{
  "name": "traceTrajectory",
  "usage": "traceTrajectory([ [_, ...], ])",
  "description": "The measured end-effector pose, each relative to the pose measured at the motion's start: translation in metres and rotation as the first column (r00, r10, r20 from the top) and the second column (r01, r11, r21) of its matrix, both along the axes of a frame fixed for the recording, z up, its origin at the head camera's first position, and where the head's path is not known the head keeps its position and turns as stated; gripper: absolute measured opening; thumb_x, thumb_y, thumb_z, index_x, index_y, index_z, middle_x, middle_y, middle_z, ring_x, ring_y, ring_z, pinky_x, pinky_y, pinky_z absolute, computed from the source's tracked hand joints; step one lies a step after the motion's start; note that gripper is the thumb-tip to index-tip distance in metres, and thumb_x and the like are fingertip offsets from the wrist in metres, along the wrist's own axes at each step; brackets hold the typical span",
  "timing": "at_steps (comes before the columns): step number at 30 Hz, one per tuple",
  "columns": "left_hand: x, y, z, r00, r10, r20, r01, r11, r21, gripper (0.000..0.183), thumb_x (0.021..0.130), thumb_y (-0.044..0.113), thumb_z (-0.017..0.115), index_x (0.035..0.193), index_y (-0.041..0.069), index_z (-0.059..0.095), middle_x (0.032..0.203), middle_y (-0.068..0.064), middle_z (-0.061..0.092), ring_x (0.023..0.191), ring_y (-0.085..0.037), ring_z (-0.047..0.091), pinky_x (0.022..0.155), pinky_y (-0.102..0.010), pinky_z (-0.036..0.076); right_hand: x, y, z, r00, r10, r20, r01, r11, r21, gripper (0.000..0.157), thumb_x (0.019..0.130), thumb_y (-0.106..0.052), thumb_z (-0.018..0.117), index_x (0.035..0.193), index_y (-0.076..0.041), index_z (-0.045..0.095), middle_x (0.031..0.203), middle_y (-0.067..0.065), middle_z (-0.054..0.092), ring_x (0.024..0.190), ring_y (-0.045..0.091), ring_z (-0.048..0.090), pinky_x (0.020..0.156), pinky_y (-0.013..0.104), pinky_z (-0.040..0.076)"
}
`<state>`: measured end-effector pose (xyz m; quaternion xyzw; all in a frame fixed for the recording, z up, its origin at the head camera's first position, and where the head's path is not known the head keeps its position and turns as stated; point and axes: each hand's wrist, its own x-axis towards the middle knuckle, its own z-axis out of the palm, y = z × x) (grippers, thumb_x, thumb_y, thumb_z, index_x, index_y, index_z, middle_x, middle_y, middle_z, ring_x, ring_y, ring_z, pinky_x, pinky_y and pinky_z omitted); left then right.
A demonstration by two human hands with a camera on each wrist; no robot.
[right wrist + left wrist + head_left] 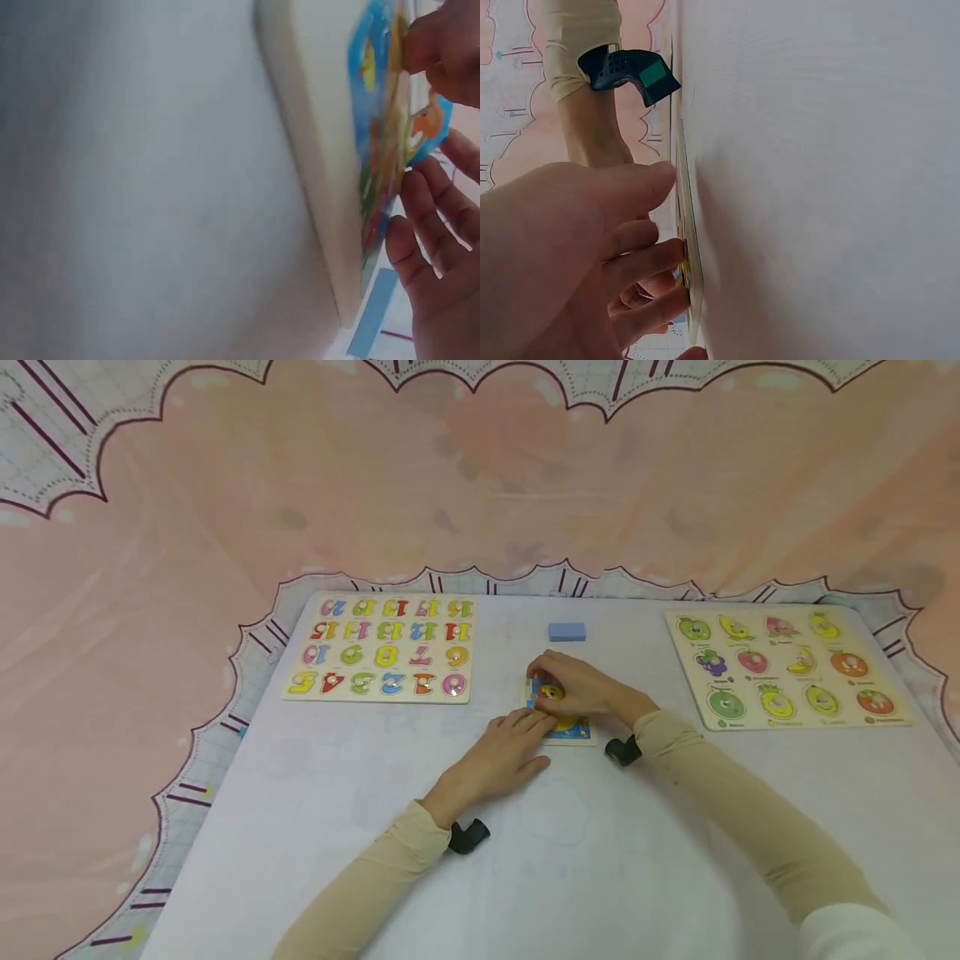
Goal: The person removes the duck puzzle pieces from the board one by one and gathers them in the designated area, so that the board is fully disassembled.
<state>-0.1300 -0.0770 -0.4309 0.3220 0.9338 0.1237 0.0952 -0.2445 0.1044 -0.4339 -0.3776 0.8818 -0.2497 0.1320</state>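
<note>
A small puzzle board (585, 742) with a blue, cartoon-like picture lies mid-table. My left hand (495, 762) rests at its near left side, fingers stretched out and touching the edge. My right hand (573, 683) reaches over the board from the right with curled fingers. Between those fingers is a puzzle piece (442, 112), blue with orange, tilted up off the board in the right wrist view. Both hands cover much of the picture. In the left wrist view the left fingers (649, 262) sit along the thin board edge.
At the left lies a board of colourful numbers (375, 647). A fruit board (795, 668) lies at the right. Behind the small board is a blue block (567, 632). Black wrist cameras (469, 837) hang close to the white tabletop (570, 885). A peach curtain (375, 485) hangs behind.
</note>
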Motion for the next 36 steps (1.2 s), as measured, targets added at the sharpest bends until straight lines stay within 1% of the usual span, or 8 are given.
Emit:
traceTrajectory([
  [4, -0.001, 0.01, -0.003, 0.999, 0.023, -0.036, -0.025, 0.997, -0.07, 0.062, 0.096, 0.046, 0.047, 0.148, 0.015, 0.033, 0.153, 0.0, 0.032, 0.139, -0.025, 0.028, 0.105, -0.051, 0.035, 0.001, 0.002, 0.002, 0.999, -0.007, 0.034, 0.007, 1.0, -0.007, 0.042, 0.087, -0.032, 0.067, 0.12, -0.012, 0.053, 0.11, 0.003, 0.056, 0.103, 0.018, 0.053, 0.096, 0.037, 0.046],
  [7, 0.001, 0.015, -0.005, 0.998, 0.033, -0.052, -0.039, 0.992, -0.119, 0.064, 0.096, 0.051, 0.042, 0.148, 0.015, 0.033, 0.154, 0.0, 0.029, 0.14, -0.026, 0.025, 0.106, -0.051, 0.033, -0.001, 0.001, 0.007, 0.998, 0.01, 0.056, -0.01, 1.0, -0.011, 0.041, 0.087, -0.03, 0.068, 0.12, -0.009, 0.055, 0.109, 0.006, 0.057, 0.103, 0.02, 0.054, 0.096, 0.039, 0.047],
  [12, 0.004, 0.021, -0.007, 0.993, 0.057, -0.1, -0.071, 0.987, -0.146, 0.062, 0.098, 0.055, 0.032, 0.146, 0.017, 0.034, 0.155, 0.002, 0.029, 0.142, -0.026, 0.022, 0.105, -0.049, 0.033, -0.004, -0.001, 0.012, 0.995, 0.006, 0.102, -0.008, 1.0, 0.02, 0.041, 0.086, -0.029, 0.069, 0.119, -0.009, 0.056, 0.108, 0.006, 0.058, 0.102, 0.021, 0.054, 0.096, 0.038, 0.047],
  [15, 0.004, 0.023, -0.005, 0.992, 0.074, -0.102, -0.089, 0.984, -0.157, 0.061, 0.098, 0.056, 0.029, 0.144, 0.018, 0.036, 0.154, 0.002, 0.031, 0.143, -0.027, 0.022, 0.103, -0.049, 0.033, -0.006, -0.001, 0.013, 0.99, 0.0, 0.142, -0.004, 1.0, 0.026, 0.042, 0.086, -0.03, 0.068, 0.12, -0.009, 0.056, 0.109, 0.006, 0.058, 0.101, 0.02, 0.054, 0.095, 0.037, 0.047],
  [20, 0.005, 0.024, -0.004, 0.99, 0.101, -0.096, -0.115, 0.98, -0.164, 0.058, 0.098, 0.056, 0.028, 0.14, 0.019, 0.039, 0.154, 0.002, 0.031, 0.142, -0.027, 0.023, 0.103, -0.05, 0.033, -0.007, -0.002, 0.012, 0.975, -0.009, 0.221, 0.017, 0.999, -0.036, 0.04, 0.087, -0.028, 0.068, 0.12, -0.008, 0.055, 0.107, 0.006, 0.059, 0.098, 0.02, 0.053, 0.092, 0.036, 0.048],
  [24, 0.003, 0.025, -0.004, 0.99, 0.098, -0.1, -0.114, 0.979, -0.168, 0.057, 0.098, 0.056, 0.028, 0.14, 0.02, 0.04, 0.155, 0.002, 0.029, 0.142, -0.026, 0.023, 0.103, -0.049, 0.033, -0.006, 0.002, 0.012, 0.962, -0.035, 0.272, 0.064, 0.993, -0.097, 0.04, 0.088, -0.026, 0.067, 0.121, -0.008, 0.054, 0.108, 0.008, 0.058, 0.1, 0.021, 0.054, 0.092, 0.037, 0.048],
  [28, 0.003, 0.024, -0.005, 0.992, 0.088, -0.092, -0.103, 0.977, -0.184, 0.059, 0.098, 0.056, 0.031, 0.144, 0.02, 0.036, 0.157, 0.002, 0.026, 0.142, -0.026, 0.023, 0.105, -0.049, 0.032, -0.004, 0.012, 0.011, 0.956, -0.092, 0.279, 0.131, 0.984, -0.123, 0.041, 0.088, -0.028, 0.066, 0.122, -0.009, 0.052, 0.113, 0.008, 0.055, 0.104, 0.023, 0.054, 0.093, 0.038, 0.048],
  [36, 0.003, 0.021, -0.007, 0.994, 0.088, -0.069, -0.098, 0.982, -0.16, 0.06, 0.097, 0.053, 0.037, 0.147, 0.02, 0.033, 0.159, 0.003, 0.021, 0.143, -0.027, 0.023, 0.108, -0.051, 0.029, 0.0, 0.04, 0.007, 0.967, -0.172, 0.186, 0.195, 0.974, -0.114, 0.042, 0.086, -0.024, 0.068, 0.122, -0.007, 0.054, 0.113, 0.008, 0.054, 0.104, 0.023, 0.051, 0.088, 0.037, 0.048],
])
